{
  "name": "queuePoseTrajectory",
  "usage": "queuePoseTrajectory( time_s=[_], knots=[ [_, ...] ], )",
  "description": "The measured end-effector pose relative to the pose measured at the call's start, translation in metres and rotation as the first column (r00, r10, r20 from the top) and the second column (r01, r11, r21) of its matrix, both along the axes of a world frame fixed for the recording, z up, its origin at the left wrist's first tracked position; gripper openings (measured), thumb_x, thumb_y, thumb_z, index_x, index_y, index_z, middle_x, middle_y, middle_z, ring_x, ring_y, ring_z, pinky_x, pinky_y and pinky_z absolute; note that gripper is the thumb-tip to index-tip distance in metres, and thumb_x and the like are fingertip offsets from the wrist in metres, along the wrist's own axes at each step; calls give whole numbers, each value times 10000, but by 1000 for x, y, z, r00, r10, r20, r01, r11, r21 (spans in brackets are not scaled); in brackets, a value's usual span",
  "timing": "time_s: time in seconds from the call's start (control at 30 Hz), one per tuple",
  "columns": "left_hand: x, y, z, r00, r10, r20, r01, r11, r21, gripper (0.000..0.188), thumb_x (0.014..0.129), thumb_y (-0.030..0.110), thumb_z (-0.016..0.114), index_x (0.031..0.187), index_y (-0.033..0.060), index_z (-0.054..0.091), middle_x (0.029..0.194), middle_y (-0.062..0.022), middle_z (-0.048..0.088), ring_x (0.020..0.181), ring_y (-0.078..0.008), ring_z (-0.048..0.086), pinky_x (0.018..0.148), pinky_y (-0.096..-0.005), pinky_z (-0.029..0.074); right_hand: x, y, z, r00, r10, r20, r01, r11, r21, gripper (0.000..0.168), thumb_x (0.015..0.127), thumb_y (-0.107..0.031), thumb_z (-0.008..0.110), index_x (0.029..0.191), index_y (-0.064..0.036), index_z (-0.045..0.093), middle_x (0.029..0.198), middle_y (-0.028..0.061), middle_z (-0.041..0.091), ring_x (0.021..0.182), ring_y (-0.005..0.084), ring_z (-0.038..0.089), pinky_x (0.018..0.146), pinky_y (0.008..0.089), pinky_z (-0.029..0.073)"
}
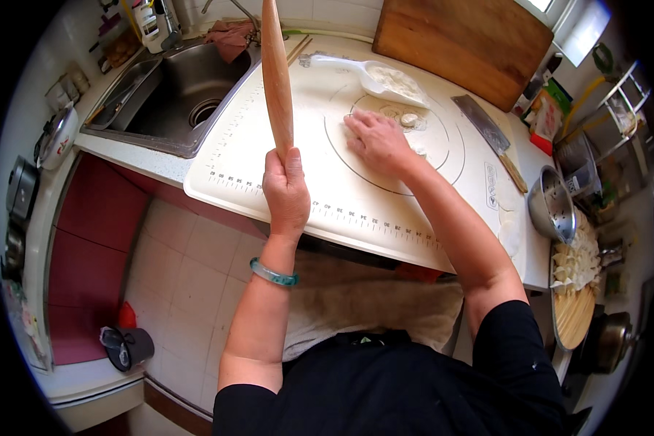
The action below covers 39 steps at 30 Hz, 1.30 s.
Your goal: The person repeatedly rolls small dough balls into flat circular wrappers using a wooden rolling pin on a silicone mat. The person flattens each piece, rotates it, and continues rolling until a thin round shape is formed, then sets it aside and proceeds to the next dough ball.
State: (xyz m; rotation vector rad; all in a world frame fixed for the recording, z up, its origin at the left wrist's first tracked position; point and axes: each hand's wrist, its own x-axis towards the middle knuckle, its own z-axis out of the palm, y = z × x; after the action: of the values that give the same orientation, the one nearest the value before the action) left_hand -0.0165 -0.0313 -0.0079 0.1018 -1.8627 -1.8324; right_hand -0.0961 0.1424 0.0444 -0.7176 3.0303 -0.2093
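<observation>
My left hand (286,185) grips one end of a wooden rolling pin (276,76), which points away from me over the mat. Palm down, my right hand (379,139) lies low over the printed rings of the white pastry mat (240,158); whether anything is under its palm is hidden. Just beyond it are a small lump of dough (409,119) and loose flour. Behind that rests a white plastic scoop (368,76) of flour (395,82). A cleaver (482,124) with a wooden handle lies on the mat's right side.
A steel sink (180,92) is at the left, with a reddish cloth (231,41) at its back. A large wooden board (458,46) leans on the wall. To the right stand a steel bowl (550,204) and a round tray (575,319) with many dumplings (576,256).
</observation>
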Motion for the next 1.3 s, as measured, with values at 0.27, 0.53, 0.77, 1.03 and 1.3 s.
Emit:
queuePoseTrajectory(
  time_s=[0.27,0.53,0.77,1.03,1.3],
  knots=[
    [1,2,4,998,-59,22,57,995,77,276,1023,294,499,945,31,521,676,27,444,594,-56,388,527,-233,359,-18,38,-3,988,55,-144,-120,859,-497,391,897,-279,655,1232,-80,625,1259,170,595,1119,328,579,979,378,448],
    [2,1,4,998,-43,53,43,999,14,284,1025,281,493,948,9,524,684,4,472,619,-85,414,563,-267,391,-125,83,-8,974,-228,-16,187,836,-516,239,841,-165,669,1061,-85,719,981,131,691,845,232,650,771,350,505],
    [2,4,7,998,-52,47,50,998,34,281,1026,281,494,909,25,514,668,16,451,601,-70,399,542,-249,378,-128,94,-7,974,-227,17,203,831,-517,178,824,-119,657,972,-41,717,830,114,694,747,176,623,731,315,494],
    [2,3,7,999,-24,39,24,1000,10,280,1026,276,494,894,29,509,655,19,444,589,-71,398,535,-247,376,24,114,21,971,-57,231,190,772,-606,174,934,-99,603,1056,-15,696,902,73,700,847,150,627,818,285,497],
    [0,3,5,999,-36,7,36,999,-8,289,1032,317,479,929,51,528,661,50,422,557,-31,370,485,-196,329,108,120,-23,992,-122,46,130,935,-331,457,974,-293,519,1348,-30,518,1430,171,470,1341,316,417,1140,395,299]
  ],
)
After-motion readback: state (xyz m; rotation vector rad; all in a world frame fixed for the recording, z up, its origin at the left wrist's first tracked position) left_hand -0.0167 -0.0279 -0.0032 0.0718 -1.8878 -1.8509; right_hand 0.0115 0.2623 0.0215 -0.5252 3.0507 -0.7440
